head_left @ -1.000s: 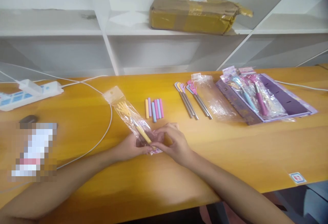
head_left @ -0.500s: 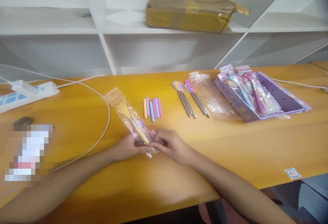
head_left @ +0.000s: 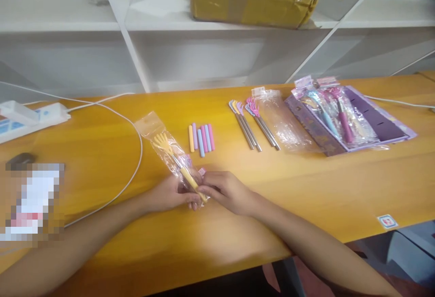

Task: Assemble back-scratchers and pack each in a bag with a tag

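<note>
A yellow back scratcher [head_left: 189, 177] with a hand-shaped head lies slanted inside a clear plastic bag [head_left: 149, 125]. My left hand [head_left: 173, 194] is closed round the bag's lower left side. From the right, my right hand [head_left: 224, 191] pinches the bag near the handle's lower end; some of its fingers are hidden behind. Beyond the hands lie several pastel handle sleeves [head_left: 201, 139] in yellow, purple, blue and pink. To their right rest several metal back scratcher rods [head_left: 252, 127] with coloured claw heads, in two groups.
Clear plastic bags [head_left: 288, 129] lie beside a purple box [head_left: 384, 120] that holds bagged back scratchers [head_left: 343, 120]. At left are a power strip [head_left: 50, 118], a white cable [head_left: 141, 152], a dark mouse [head_left: 21, 161] and a blurred-out object [head_left: 36, 202]. A taped carton [head_left: 251, 0] sits on the shelf.
The camera view has shifted slightly. My right hand's fingers have drawn in closer on the bag's lower end. Both hands stay on the bagged back scratcher.
</note>
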A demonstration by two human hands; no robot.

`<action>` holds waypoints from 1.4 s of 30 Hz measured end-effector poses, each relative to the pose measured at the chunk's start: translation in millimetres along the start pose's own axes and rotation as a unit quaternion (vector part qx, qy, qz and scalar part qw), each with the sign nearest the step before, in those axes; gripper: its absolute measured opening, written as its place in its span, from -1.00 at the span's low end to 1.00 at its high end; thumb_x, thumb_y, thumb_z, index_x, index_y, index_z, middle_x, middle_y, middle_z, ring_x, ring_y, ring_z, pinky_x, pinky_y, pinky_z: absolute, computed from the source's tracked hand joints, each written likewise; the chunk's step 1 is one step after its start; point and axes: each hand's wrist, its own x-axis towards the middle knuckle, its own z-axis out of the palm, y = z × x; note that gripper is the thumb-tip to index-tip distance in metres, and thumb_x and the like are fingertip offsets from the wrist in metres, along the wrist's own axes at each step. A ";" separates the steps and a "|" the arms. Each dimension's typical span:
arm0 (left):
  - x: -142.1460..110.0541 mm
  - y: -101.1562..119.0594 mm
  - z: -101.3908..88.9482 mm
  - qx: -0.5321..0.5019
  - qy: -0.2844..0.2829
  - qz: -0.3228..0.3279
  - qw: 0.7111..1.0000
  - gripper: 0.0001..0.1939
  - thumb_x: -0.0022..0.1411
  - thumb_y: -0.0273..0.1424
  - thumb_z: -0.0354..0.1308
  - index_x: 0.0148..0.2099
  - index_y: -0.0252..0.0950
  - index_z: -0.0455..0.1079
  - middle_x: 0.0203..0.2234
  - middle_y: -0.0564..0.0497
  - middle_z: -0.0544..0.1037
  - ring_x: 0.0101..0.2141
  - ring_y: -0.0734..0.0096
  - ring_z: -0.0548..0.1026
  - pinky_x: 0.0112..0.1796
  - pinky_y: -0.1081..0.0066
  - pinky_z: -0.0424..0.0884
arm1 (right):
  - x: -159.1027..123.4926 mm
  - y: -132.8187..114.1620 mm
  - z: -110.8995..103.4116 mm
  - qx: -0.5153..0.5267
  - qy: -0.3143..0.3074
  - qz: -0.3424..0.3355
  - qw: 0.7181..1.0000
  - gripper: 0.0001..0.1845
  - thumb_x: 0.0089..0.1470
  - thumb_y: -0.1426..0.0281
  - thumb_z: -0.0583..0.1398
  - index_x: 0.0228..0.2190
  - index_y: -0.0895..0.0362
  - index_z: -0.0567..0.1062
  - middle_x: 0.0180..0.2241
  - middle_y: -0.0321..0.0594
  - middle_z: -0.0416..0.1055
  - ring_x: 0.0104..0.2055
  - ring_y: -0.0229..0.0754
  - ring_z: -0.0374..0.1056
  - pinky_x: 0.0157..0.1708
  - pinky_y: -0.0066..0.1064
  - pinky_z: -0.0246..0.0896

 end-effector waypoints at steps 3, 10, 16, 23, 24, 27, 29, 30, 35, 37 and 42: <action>-1.5 3.2 -0.1 -0.010 -0.006 0.006 1.000 -0.68 0.35 -0.25 0.39 -0.07 -0.35 0.40 -0.36 -0.02 0.63 -0.38 0.40 0.60 -0.27 0.35 0.55 | 0.2 -0.9 -1.6 0.029 -0.006 0.023 0.999 -0.51 0.51 0.09 0.04 -0.29 0.13 0.56 -0.35 -0.17 0.52 -0.31 -0.19 0.41 -0.21 -0.41 0.31; -0.6 9.8 -6.2 -0.051 -0.032 0.020 0.998 -0.63 0.32 -0.26 0.42 0.01 -0.32 0.38 -0.31 -0.02 0.64 -0.34 0.34 0.63 -0.24 0.31 0.58 | 0.0 -5.9 -4.2 0.112 -0.026 0.077 0.990 -0.40 0.48 -0.03 0.03 -0.29 0.17 0.56 -0.38 -0.21 0.48 -0.33 -0.23 0.33 -0.25 -0.43 0.28; 1.6 20.4 -13.1 -0.052 -0.088 0.001 0.995 -0.69 0.35 -0.28 0.39 0.00 -0.30 0.41 -0.30 -0.03 0.64 -0.33 0.33 0.66 -0.24 0.34 0.55 | -1.8 -10.4 -6.3 0.134 -0.012 0.093 0.986 -0.43 0.48 0.02 0.06 -0.33 0.19 0.55 -0.42 -0.27 0.42 -0.40 -0.28 0.23 -0.34 -0.46 0.16; 0.0 22.0 -15.5 -0.046 -0.084 -0.013 0.995 -0.66 0.35 -0.24 0.39 0.03 -0.31 0.44 -0.35 -0.04 0.67 -0.38 0.31 0.66 -0.17 0.27 0.57 | -1.2 -8.8 -10.2 0.117 -0.005 0.073 0.990 -0.52 0.48 0.12 0.11 -0.37 0.19 0.52 -0.44 -0.31 0.36 -0.40 -0.31 0.20 -0.33 -0.47 0.12; -0.2 21.5 -16.0 -0.046 -0.087 -0.017 0.995 -0.66 0.35 -0.23 0.39 0.02 -0.31 0.45 -0.35 -0.04 0.67 -0.39 0.30 0.66 -0.16 0.25 0.57 | -0.9 -8.6 -9.9 0.118 -0.005 0.073 0.990 -0.52 0.48 0.13 0.11 -0.39 0.19 0.51 -0.46 -0.33 0.32 -0.41 -0.32 0.16 -0.35 -0.47 0.10; -0.7 20.3 -16.7 -0.050 -0.090 -0.023 0.994 -0.64 0.33 -0.22 0.41 0.03 -0.32 0.47 -0.30 -0.07 0.67 -0.35 0.28 0.66 -0.18 0.25 0.59 | -0.6 -8.6 -7.0 0.145 -0.015 0.082 0.986 -0.50 0.46 0.12 0.12 -0.45 0.18 0.44 -0.50 -0.37 0.22 -0.45 -0.34 0.07 -0.41 -0.48 0.03; -2.0 20.5 -15.7 -0.043 -0.089 -0.014 0.995 -0.65 0.31 -0.24 0.42 0.01 -0.31 0.49 -0.25 -0.07 0.65 -0.29 0.28 0.66 -0.17 0.27 0.59 | -1.3 -9.1 -4.8 0.190 -0.035 0.096 0.976 -0.50 0.44 0.12 0.14 -0.46 0.18 0.43 -0.50 -0.36 0.25 -0.45 -0.34 0.09 -0.41 -0.48 0.05; -3.3 21.1 -14.4 -0.029 -0.089 -0.009 0.996 -0.67 0.30 -0.25 0.43 0.00 -0.30 0.50 -0.23 -0.07 0.65 -0.26 0.29 0.65 -0.16 0.29 0.58 | -1.9 -9.6 -4.2 0.216 -0.058 0.106 0.969 -0.51 0.42 0.12 0.15 -0.46 0.18 0.44 -0.50 -0.35 0.27 -0.44 -0.34 0.12 -0.41 -0.49 0.07; -15.6 29.4 -3.7 0.082 -0.167 -0.061 0.981 -0.74 0.26 -0.25 0.45 -0.10 -0.29 0.58 -0.37 -0.02 0.62 -0.40 0.38 0.57 -0.36 0.45 0.49 | -6.4 -15.1 -7.8 0.260 -0.273 0.118 0.919 -0.64 0.34 0.27 0.18 -0.48 0.16 0.43 -0.54 -0.42 0.23 -0.50 -0.37 0.11 -0.48 -0.52 0.03; -19.1 32.1 -2.0 0.106 -0.180 -0.060 0.976 -0.72 0.28 -0.21 0.42 -0.08 -0.28 0.60 -0.35 -0.04 0.62 -0.39 0.36 0.57 -0.37 0.45 0.47 | -7.5 -17.4 -9.6 0.238 -0.351 0.094 0.901 -0.70 0.33 0.35 0.18 -0.46 0.16 0.46 -0.52 -0.40 0.32 -0.48 -0.37 0.20 -0.46 -0.53 0.09; -12.5 27.3 -13.4 0.033 0.091 0.062 0.993 -0.57 0.26 -0.04 0.41 -0.06 -0.26 0.50 -0.35 0.04 0.56 -0.52 0.53 0.44 -0.53 0.54 0.37 | -8.9 -19.5 -1.3 0.209 -0.455 0.057 0.864 -0.72 0.26 0.53 0.20 -0.49 0.13 0.55 -0.53 -0.41 0.50 -0.48 -0.36 0.39 -0.42 -0.58 0.22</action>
